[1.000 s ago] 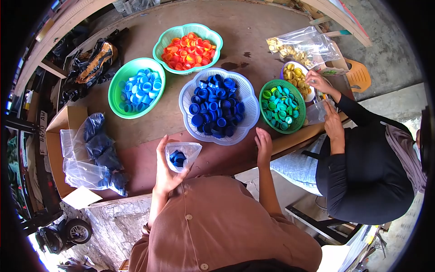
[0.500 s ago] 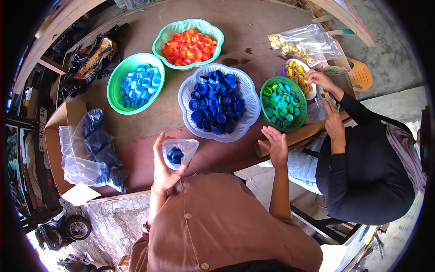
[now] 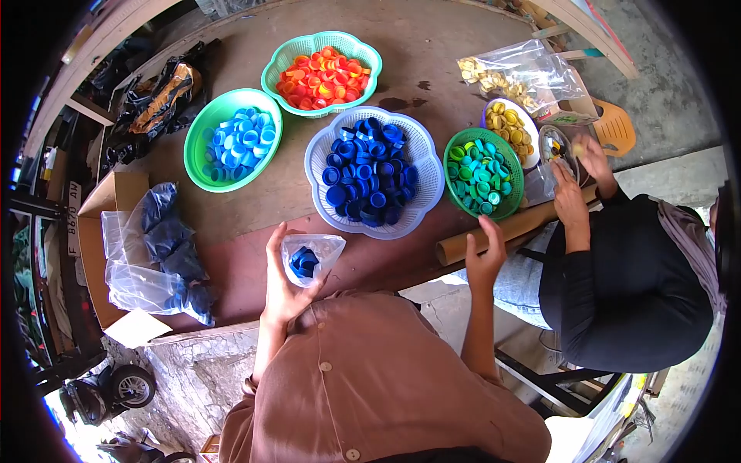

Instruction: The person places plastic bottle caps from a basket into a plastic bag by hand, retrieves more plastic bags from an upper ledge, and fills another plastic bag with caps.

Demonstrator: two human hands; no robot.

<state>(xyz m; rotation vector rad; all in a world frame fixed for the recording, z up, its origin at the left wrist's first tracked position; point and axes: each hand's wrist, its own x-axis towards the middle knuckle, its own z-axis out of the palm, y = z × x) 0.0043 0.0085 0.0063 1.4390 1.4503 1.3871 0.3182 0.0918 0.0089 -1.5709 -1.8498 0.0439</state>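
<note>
My left hand [image 3: 285,298] is closed around a small clear plastic bag [image 3: 330,245], its open mouth spread. Several dark blue bottle caps [image 3: 304,263] lie inside the bag. My right hand [image 3: 485,258] is raised, fingers apart and partly bent, holding nothing; it is just below the green basket and beside a cardboard tube [image 3: 455,248]. Between and beyond my hands stands a pale lavender basket [image 3: 317,158] heaped with dark blue caps [image 3: 370,170].
Around it stand a mint basket [image 3: 270,76] of orange caps, a light green basin [image 3: 193,158] of light blue caps and a green basket [image 3: 515,174] of green caps. At left, a cardboard box [image 3: 89,255] holds filled bags. A co-worker's hands [image 3: 575,201] work at right.
My right hand has shifted slightly right and downward, its fingers bending. The bag has moved a little right with my left hand. One co-worker's hand has left the yellow caps, moving right.
</note>
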